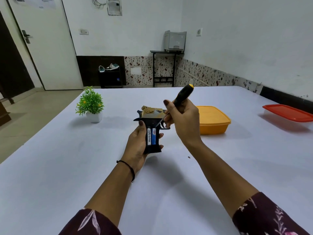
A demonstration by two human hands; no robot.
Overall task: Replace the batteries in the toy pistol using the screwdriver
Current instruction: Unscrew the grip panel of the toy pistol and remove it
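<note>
Sleeves (91, 223) of dark floral cloth cover both arms at the bottom edge, with the forearms bare beyond them. Black thread band (130, 168) noted on the left wrist.

Left hand (138, 147): raised above the table (67, 158), thumb and fingers curled round the grip of the toy pistol (152, 118). The thumb lies along the left side and fingertips show on the right side. The grip points toward the person and the gold-and-black upper body points away. The compartment in the grip is uncovered and faces the camera. Two batteries (151, 136) sit in it side by side, the left one white and marked "Heybright", the right one blue.

Right hand (183, 120): just right of the pistol, fingers closed round the black handle of the screwdriver (183, 94). The yellow-capped end points up and away. The shaft slants down and leftward, its tip at the pistol body just above the batteries. Whether it sits in a screw cannot be told.

Small dark speck (189, 157) on the table under the right wrist; too small to identify.

Orange lidded container (214, 122) stands directly behind the right hand. Potted plant (91, 104) stands well left of the left hand and farther off. Red-lidded container (288, 113) lies well right of the right hand. Beyond the table are a white door (49, 48), a printer (174, 40) on a black stand, and shoes (109, 67) on a low rack
</note>
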